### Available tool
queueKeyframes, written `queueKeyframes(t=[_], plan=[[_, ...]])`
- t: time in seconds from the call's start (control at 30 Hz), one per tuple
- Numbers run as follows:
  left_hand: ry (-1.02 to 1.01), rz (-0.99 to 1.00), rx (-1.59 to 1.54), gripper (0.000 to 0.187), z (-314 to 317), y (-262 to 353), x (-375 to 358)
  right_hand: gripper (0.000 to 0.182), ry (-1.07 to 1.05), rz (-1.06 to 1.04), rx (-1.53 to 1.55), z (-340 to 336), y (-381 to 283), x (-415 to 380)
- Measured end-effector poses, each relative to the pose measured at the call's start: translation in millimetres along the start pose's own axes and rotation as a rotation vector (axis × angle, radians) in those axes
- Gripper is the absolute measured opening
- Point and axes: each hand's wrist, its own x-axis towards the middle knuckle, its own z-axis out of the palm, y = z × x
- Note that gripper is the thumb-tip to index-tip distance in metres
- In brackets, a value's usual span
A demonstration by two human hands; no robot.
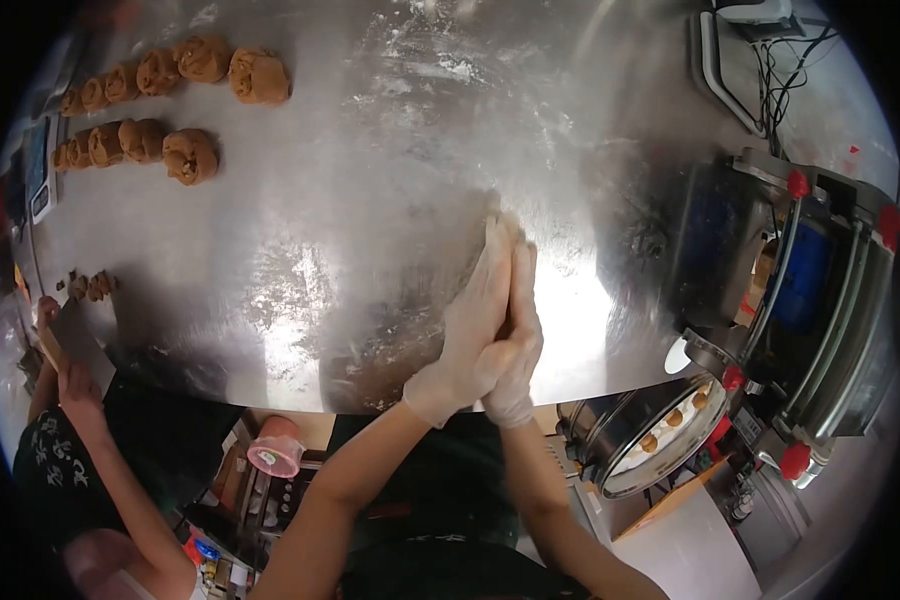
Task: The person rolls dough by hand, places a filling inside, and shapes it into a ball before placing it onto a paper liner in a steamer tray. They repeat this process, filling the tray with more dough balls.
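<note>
"Starting from the joined hands, which way are the brown lumps [259, 76] found?"

"They are set forward and to the left, well apart from the gloves, on the steel table [370, 180]. Two rows are formed, each stretched roughly side to side. The left hand [470, 325] is placed nearer to them than the right hand [525, 345]."

"And how is the grip held?"

"Palm is laid against palm, with the fingers pointed forward. Whether anything is enclosed between them cannot be told."

"What is found on the other side?"

"Small brown balls [674, 418] are contained in a round tray [675, 440], behind and to the right, nearer to the right hand."

"What is counted?"

"Six lumps are counted in the far row and about five in the near one, where the left end is crowded. Three balls are made out in the one tray. The scraps [100, 286] beside the co-worker's blade [82, 340] cannot be counted surely."
</note>
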Motion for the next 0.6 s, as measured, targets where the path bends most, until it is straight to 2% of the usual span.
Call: queueKeyframes(t=[0.07, 0.2, 0.23, 0.3, 0.37, 0.43, 0.53, 0.57, 0.6], plan=[[0.030, 0.044, 0.027, 0.116, 3, -11, -31, 0.093, 0.014, -0.012, 0.003, -6, 0, 10], [0.130, 0.058, 0.095, 0.111, -11, -4, -6, 0.093, 0.100, 0.045, 0.004, 3, 7, -5], [0.126, 0.171, 0.106, 0.110, -7, -13, 7, 0.091, 0.062, 0.048, -0.007, 4, 2, -7], [0.025, 0.058, -0.083, 0.110, 1, -5, 3, 0.089, 0.013, 0.051, -0.023, 2, -9, -6], [0.051, 0.042, -0.010, 0.109, 6, -2, -17, 0.089, 0.016, 0.060, -0.016, -3, -15, -1], [0.046, 0.054, -0.025, 0.109, 2, 1, -30, 0.090, 0.047, 0.052, 0.004, -10, -16, 11], [0.155, 0.072, 0.113, 0.109, -10, -1, -9, 0.087, 0.100, 0.048, -0.045, 1, 3, -6], [0.137, 0.177, 0.142, 0.108, -10, -13, 3, 0.086, 0.071, 0.016, -0.046, -1, 10, -10], [0.094, 0.139, 0.077, 0.108, -5, -11, 4, 0.085, 0.041, -0.020, -0.051, -3, 12, -4]])
